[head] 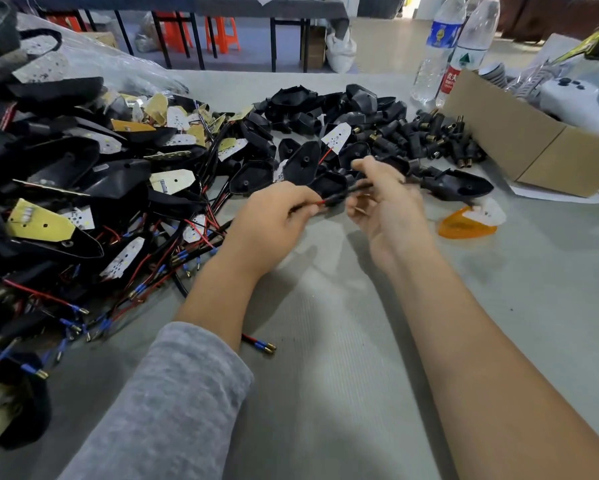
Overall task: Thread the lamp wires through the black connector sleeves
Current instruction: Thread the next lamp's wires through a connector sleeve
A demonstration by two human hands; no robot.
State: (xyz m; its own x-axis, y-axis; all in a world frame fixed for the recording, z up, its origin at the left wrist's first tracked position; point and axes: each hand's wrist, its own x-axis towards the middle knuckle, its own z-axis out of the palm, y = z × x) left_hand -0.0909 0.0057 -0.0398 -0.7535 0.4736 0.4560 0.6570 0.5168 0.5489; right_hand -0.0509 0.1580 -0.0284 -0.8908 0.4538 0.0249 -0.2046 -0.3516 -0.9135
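Both hands are up over the grey worktop. The left hand has its grip pinching a thin red wire. The wire goes into a black sleeve that is blurry. The right hand, at 3 o'clock from the left, curls its fingers round that sleeve. A heap of black sleeves lies at 1 o'clock. Lamp parts pile up at 9 o'clock.

Bare grey tabletop fills the lower centre and right of the frame. A tangled pile of lamp parts and wires blocks the left, black connector sleeves crowd upper centre, a cardboard box and two bottles block upper right.
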